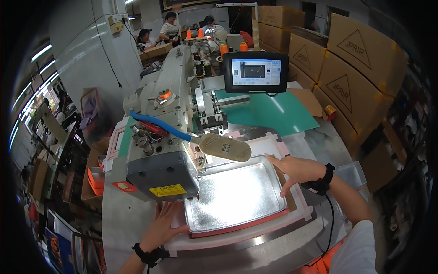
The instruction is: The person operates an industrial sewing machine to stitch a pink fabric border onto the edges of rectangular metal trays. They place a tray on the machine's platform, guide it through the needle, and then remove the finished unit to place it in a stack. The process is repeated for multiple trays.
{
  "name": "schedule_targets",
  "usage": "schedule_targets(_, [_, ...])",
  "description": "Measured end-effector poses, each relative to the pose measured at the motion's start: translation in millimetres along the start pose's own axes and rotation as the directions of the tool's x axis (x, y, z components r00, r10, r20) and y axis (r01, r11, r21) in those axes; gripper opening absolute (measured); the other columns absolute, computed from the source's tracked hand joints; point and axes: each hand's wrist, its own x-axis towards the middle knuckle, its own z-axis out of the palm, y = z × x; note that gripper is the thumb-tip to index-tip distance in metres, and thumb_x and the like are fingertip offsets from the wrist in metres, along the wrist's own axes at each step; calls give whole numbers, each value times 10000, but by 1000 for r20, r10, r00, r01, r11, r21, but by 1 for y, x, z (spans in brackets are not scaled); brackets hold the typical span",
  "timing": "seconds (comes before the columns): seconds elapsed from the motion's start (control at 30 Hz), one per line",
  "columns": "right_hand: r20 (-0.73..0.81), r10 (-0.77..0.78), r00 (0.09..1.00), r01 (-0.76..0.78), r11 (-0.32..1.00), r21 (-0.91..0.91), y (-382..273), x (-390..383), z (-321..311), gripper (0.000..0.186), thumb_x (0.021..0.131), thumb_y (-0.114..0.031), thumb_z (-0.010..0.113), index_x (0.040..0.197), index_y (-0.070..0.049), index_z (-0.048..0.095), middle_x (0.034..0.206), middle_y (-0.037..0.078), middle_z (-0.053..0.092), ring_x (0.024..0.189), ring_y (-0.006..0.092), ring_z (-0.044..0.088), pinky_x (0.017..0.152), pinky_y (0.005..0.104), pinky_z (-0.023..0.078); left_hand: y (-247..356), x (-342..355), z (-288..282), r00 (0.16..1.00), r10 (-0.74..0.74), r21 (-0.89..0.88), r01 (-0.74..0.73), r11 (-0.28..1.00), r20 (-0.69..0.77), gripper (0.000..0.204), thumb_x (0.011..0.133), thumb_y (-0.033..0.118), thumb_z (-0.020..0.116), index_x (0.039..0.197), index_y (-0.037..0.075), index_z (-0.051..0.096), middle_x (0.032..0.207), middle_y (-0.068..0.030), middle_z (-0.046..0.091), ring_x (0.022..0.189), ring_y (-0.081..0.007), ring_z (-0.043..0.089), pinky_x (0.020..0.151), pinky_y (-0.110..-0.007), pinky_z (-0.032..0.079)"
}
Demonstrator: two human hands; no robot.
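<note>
A shallow silver metal tray point(239, 194) lies under the head of a large sewing machine point(159, 164), its bottom shining brightly under the lamp. Beneath it shows a red edge point(242, 227), within a white frame with pink tape point(296, 214). My left hand point(164, 226) is open, fingers spread on the metal table; its thumb reaches to the tray's near left corner. Some of its fingertips are hidden behind the machine head. Along the tray's right rim, my right hand point(299, 170) is open, with index finger and thumb spread apart against the edge.
Over the tray hangs a flat beige lamp point(225, 147) on a blue flexible arm point(159, 122). A lit screen point(256, 72) stands behind, above a green sheet point(273, 114). Cartons point(356, 59) are stacked at right. A clear plastic box point(351, 174) sits beyond my right wrist. Several people work farther back.
</note>
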Motion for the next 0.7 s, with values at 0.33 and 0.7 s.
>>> schedule_targets(0.33, [-36,-101,994,101,995,-11,19,22,-9,1297,551,-491,888,1405,191,190,742,276,592,748,349,646,685,339,507,-30,23,9,994,84,-124,-92,988,-68,832,838,603,612,1443,76,390,1494,-185,346,1429,-350,218,1169,-508,20])
schedule_targets(0.7, [-84,-154,984,150,987,-57,34,47,-17,1278,576,-495,877,1413,183,190,800,274,637,806,352,666,708,334,518,-49,49,8,998,-64,-552,57,832,6,469,825,195,763,1235,51,585,1188,-85,634,1069,-178,607,911,-334,497])
